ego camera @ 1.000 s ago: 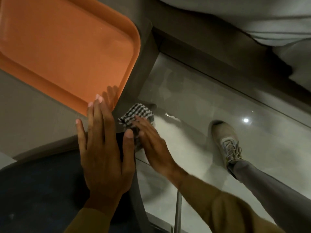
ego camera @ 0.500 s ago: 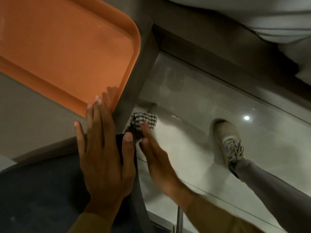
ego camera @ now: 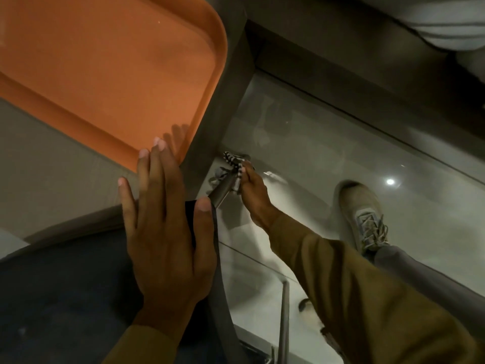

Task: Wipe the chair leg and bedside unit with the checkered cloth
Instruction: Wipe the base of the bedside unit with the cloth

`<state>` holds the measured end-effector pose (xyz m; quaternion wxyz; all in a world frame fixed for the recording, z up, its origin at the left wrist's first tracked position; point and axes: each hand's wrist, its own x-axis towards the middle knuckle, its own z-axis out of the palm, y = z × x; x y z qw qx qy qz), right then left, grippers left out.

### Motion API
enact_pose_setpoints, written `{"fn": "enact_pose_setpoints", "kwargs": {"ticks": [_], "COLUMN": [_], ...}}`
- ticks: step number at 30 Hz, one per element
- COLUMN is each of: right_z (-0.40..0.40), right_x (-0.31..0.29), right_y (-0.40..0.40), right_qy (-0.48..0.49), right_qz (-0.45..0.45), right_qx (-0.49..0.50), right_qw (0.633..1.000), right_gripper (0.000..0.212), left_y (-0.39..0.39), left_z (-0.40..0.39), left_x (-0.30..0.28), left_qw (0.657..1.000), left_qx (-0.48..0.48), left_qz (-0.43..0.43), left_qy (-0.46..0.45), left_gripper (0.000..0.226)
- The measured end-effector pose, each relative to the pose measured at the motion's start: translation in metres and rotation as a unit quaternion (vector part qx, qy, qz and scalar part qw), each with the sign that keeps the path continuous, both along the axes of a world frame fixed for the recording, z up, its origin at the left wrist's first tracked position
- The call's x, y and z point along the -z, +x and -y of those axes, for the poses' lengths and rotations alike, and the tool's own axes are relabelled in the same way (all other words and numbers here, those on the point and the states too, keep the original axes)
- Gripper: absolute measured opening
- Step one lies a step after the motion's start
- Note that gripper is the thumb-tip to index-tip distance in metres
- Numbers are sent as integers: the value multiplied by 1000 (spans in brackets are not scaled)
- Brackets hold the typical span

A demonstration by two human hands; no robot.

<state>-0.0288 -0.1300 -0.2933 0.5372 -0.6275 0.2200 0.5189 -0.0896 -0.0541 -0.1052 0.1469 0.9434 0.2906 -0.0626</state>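
My right hand (ego camera: 253,187) reaches down beside the chair and grips the black-and-white checkered cloth (ego camera: 234,164), which is wrapped around a metal chair leg (ego camera: 223,191) low near the floor. My left hand (ego camera: 168,232) lies flat, fingers spread, on the front corner of the dark blue chair seat (ego camera: 65,292). The grey bedside unit (ego camera: 52,164) stands just beyond the chair, its side panel (ego camera: 210,127) next to the cloth.
An orange tray (ego camera: 105,69) lies on top of the bedside unit, its corner near my left fingertips. My shoe (ego camera: 364,214) rests on the glossy tiled floor (ego camera: 315,153) to the right. A bed frame with pale bedding (ego camera: 446,19) runs along the top right. Another chair leg (ego camera: 284,319) shows below.
My right hand has slid down and away along the chair leg with the cloth, which is now bunched tighter around the leg. My left hand has stayed on the seat.
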Motion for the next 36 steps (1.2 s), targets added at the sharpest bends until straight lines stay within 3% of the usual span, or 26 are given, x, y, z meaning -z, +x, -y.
{"fn": "enact_pose_setpoints", "kwargs": {"ticks": [3,6,8,11,18,21,25,28,36], "right_z": [12,35,38,27,-1,4,28,30,6], "right_x": [-45,-104,-116,-95,-14,-29,-93,-104,-28], "right_y": [-8,-30,-39,-32,15,18,-7,-21,15], "right_qy": [25,104,130,91,-25,3,114,159,3], "right_qz": [80,208,240,213,48,71,195,196,68], "right_qx": [-24,-69,-77,-75,-86,-105,-125,-94,-115], "right_qw": [996,970,959,970,995,992,966,963,991], "right_gripper": [42,42,43,37,41,39,37,36,39], "left_y": [1,2,2,2,3,2,2,2,3], "left_z": [1,0,0,1,0,0,-1,-1,0], "left_x": [-3,-4,-4,-4,-4,-4,-3,-2,-3], "left_qw": [1000,1000,1000,1000,1000,1000,1000,1000,1000], "left_qx": [0,3,5,2,-2,-5,-5,-3,-16], "left_qz": [-2,-10,-14,-14,-15,-14,-18,-21,-12], "left_qy": [-3,-8,-5,-6,-7,-7,1,10,-2], "left_gripper": [70,69,69,69,70,70,73,71,75]}}
